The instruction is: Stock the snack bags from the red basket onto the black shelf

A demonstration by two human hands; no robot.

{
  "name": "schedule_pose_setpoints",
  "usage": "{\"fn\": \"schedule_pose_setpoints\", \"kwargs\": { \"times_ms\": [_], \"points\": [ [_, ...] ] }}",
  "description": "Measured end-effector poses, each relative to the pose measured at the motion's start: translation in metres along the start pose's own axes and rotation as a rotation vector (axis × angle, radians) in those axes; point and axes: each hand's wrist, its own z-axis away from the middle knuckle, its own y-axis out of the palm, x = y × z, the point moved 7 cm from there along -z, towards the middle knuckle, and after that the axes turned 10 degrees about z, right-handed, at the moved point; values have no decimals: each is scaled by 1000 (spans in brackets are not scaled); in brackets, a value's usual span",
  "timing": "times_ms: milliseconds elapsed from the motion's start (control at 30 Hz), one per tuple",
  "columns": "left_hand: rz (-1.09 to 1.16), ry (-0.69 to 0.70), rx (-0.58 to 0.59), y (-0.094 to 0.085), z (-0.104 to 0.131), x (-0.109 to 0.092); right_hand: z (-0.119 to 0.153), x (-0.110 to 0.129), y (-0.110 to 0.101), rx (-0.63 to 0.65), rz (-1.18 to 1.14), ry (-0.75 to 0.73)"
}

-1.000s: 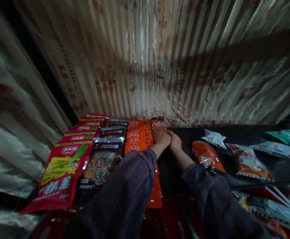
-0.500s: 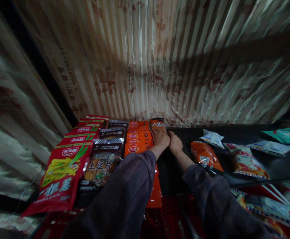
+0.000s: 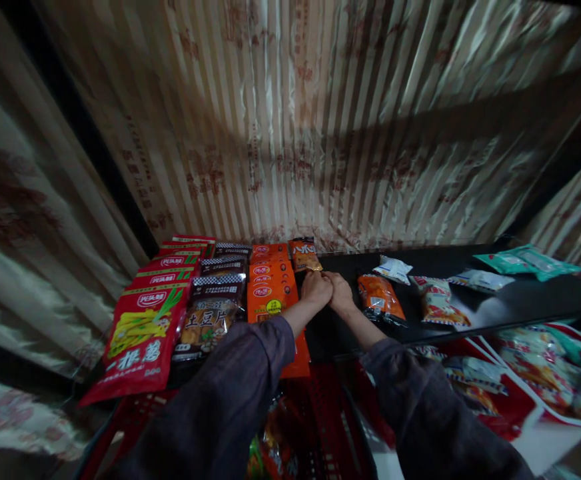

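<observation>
A small orange-and-black snack bag [image 3: 304,255] lies at the back of the black shelf [image 3: 328,333], against the curtain. My left hand [image 3: 317,288] is at its lower edge with fingers curled. My right hand [image 3: 340,291] is pressed close beside the left, also curled, and the fingertips of both meet just below the bag. Whatever they may hold is hidden. Left of my hands runs an overlapping row of orange snack packs [image 3: 270,287]. To the right lies a loose orange snack bag [image 3: 381,298].
Further left are rows of dark potato-chip bags [image 3: 210,320] and red snack bags [image 3: 143,333]. White-and-red bags [image 3: 439,301], a small white bag [image 3: 393,269] and green bags [image 3: 528,261] lie to the right. Below the shelf is a red basket [image 3: 328,413]. A striped curtain [image 3: 295,133] hangs behind.
Both hands have drawn back from the small orange-and-black bag toward the shelf's front, uncovering most of it. My left hand was flat on it before and is now curled. The view has shifted.
</observation>
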Motion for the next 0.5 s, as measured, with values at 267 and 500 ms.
{"fn": "schedule_pose_setpoints", "kwargs": {
  "times_ms": [267,500],
  "points": [
    [170,-60,65,-2,72,16,37,-58,-42,-180,375,106],
    [342,-77,88,6,100,32,63,-97,-31,89,398,273]
  ]
}}
